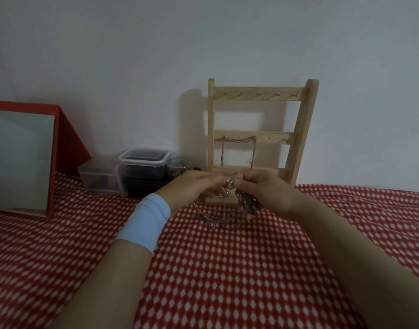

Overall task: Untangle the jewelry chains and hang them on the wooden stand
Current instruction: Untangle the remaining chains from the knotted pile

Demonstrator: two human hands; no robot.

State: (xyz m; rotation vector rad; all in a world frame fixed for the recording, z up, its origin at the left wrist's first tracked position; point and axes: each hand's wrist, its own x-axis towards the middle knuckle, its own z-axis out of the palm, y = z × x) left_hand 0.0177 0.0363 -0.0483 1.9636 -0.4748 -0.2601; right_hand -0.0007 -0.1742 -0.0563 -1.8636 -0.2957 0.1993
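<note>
Before wooden stand (272,137) — left hand (194,185) | right hand (265,193) | both pinch tangled chains (228,189), dangling beneath them

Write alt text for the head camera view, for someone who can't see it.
The left hand and right hand pinch tangled chains over a red patterned cloth, before a wooden stand with one chain hung on its middle rail.

Plain pale wall (132,43), dim light
</note>
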